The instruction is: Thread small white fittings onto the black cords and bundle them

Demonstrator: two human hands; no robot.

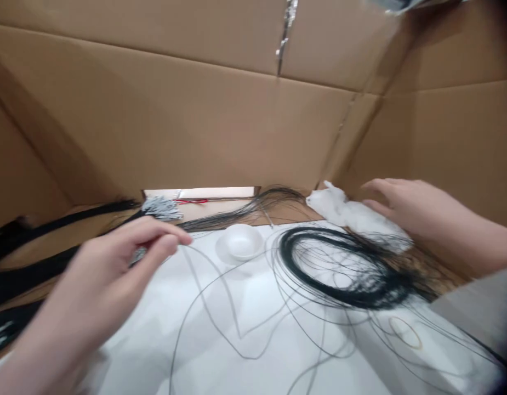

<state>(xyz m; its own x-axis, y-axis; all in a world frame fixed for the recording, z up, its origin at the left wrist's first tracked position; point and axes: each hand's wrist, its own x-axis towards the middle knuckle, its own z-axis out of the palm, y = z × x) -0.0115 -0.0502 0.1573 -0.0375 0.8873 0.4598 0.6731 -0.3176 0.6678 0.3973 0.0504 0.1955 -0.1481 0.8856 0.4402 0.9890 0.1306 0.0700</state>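
Note:
My left hand (101,280) is at the lower left, thumb and forefinger pinched on a thin dark thread (220,280) that trails across the white sheet (187,351). My right hand (405,206) reaches to the back right, fingers spread and resting on a white crumpled cloth or bag (352,214). Between the hands lies a coil of thin black threads (339,269), loosely tangled. A small white dish (241,242) sits just behind the middle of the sheet.
Brown cardboard walls (195,120) enclose the work area on three sides. Black bundles with silver-grey ends (160,208) lie at the left. A rubber band (405,332) lies on the sheet at the right. A white strip with a red mark (195,195) lies at the back.

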